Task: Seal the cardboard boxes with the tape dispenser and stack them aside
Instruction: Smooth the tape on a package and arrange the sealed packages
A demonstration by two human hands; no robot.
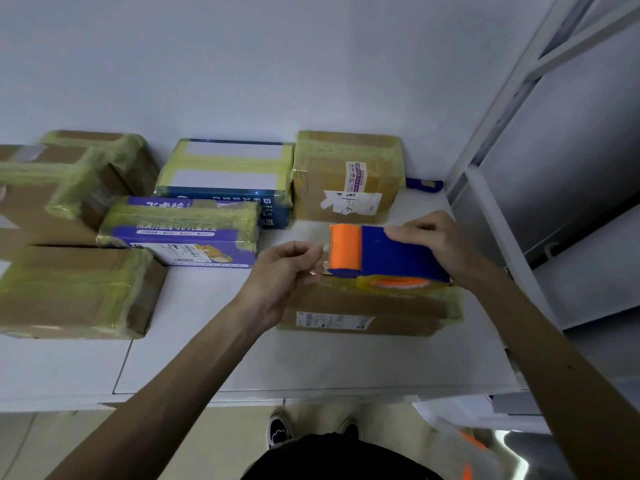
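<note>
Both hands work a blue-and-orange tape dispenser [384,254] over a flat cardboard box [363,306] on the white table [207,341].
The right hand [433,240] grips the dispenser's blue body from above. The left hand [280,275] pinches the clear tape end [320,261] just beside the orange roller. The box lies on the right of the table, its label facing the person. More taped boxes sit behind and to the left: a purple box [180,230], a blue-and-white box [225,174] and a brown labelled box [346,174].
</note>
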